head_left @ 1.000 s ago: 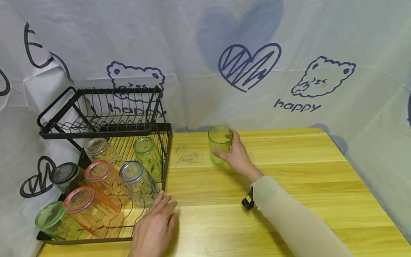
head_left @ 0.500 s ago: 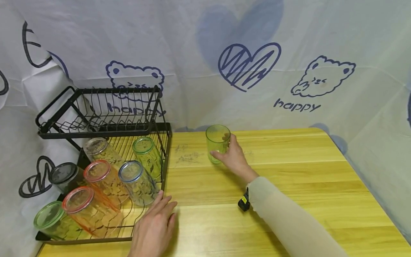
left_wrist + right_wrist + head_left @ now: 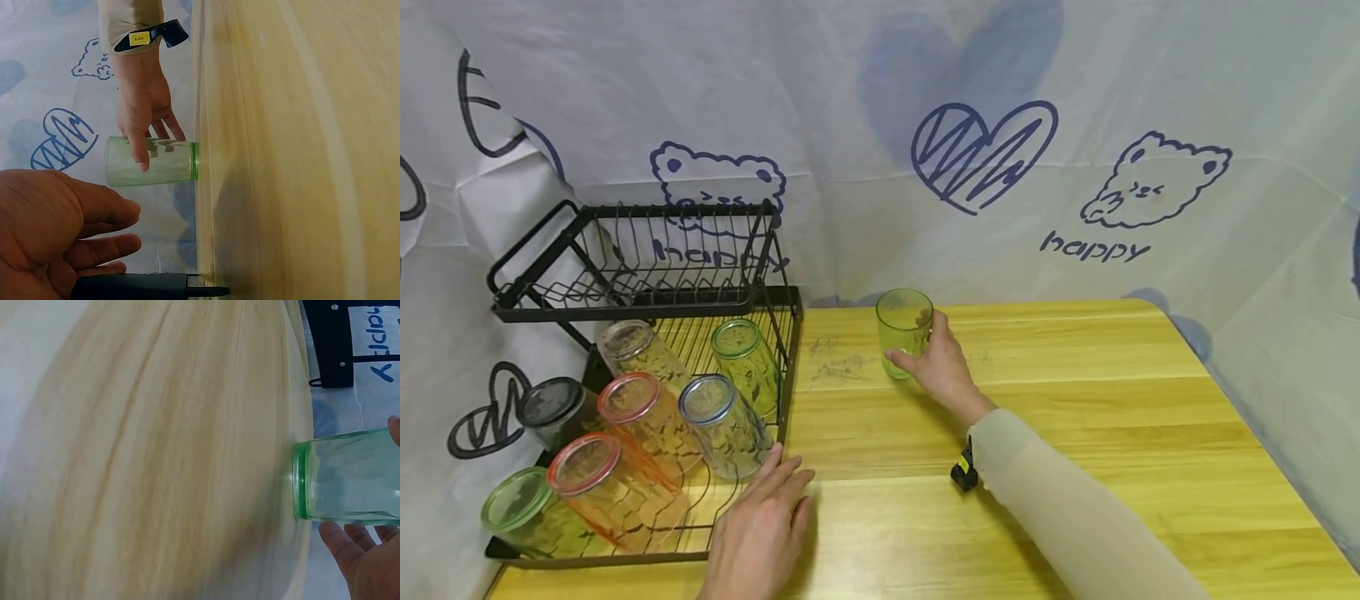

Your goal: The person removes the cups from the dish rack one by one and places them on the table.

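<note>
A light green drinking glass [image 3: 895, 333] stands upright, mouth up, near the table's back edge. My right hand [image 3: 943, 367] grips it from the right, thumb on the near side and fingers on the far side. In the right wrist view, the glass's thick base [image 3: 301, 481] is at the tabletop; I cannot tell whether it touches. My left hand [image 3: 760, 517] lies at the front right corner of the black dish rack [image 3: 788, 367], holding nothing. Its fingertips are beside the blue-rimmed glass [image 3: 722, 429]; contact with the rack is unclear.
Several glasses stand upside down on the rack's lower level, among them an orange glass [image 3: 617, 492], a dark grey glass [image 3: 553, 404] and a green glass [image 3: 748, 367]. The upper wire basket [image 3: 640, 312] overhangs the back ones. A white printed cloth [image 3: 850, 233] hangs behind the table.
My right hand has shifted slightly left with the green glass in its grip, toward the rack. The left hand and the racked glasses have kept their places.
</note>
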`<move>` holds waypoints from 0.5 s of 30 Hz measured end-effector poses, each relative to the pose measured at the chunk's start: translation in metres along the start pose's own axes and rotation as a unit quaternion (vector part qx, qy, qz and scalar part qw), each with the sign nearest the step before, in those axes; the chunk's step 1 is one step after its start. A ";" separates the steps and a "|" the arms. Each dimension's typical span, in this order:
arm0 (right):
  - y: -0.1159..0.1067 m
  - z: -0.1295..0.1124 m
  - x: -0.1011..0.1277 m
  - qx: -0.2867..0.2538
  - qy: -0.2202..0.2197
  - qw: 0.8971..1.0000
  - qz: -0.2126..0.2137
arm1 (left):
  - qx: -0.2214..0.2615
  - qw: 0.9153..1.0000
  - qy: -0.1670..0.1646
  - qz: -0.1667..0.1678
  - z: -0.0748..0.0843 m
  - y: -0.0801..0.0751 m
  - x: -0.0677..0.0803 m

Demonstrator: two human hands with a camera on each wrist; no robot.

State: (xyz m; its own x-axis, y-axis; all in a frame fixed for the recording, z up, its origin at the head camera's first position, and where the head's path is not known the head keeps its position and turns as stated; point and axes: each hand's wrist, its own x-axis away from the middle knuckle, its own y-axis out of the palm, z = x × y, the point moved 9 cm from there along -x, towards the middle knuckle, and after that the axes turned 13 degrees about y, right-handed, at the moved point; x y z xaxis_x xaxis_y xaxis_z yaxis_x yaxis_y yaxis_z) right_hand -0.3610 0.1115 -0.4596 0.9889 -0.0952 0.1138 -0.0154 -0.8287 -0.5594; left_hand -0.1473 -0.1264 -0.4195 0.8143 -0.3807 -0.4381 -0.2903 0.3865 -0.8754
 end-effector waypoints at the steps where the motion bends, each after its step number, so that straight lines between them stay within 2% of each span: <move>1: 0.000 0.000 0.000 0.001 0.001 1.000 0.001 | 0.000 1.000 0.000 0.000 0.000 0.000 0.000; 15: 0.002 -0.002 0.003 0.006 -0.001 1.000 0.018 | 0.001 1.000 0.002 -0.002 -0.001 -0.001 -0.001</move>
State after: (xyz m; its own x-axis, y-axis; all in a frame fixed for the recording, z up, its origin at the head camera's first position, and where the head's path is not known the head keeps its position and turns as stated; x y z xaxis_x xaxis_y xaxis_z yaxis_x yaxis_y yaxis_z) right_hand -0.3583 0.1085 -0.4583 0.9880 -0.1246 0.0913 -0.0501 -0.8178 -0.5733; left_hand -0.1478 -0.1270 -0.4186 0.8140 -0.3856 -0.4345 -0.2847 0.3871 -0.8770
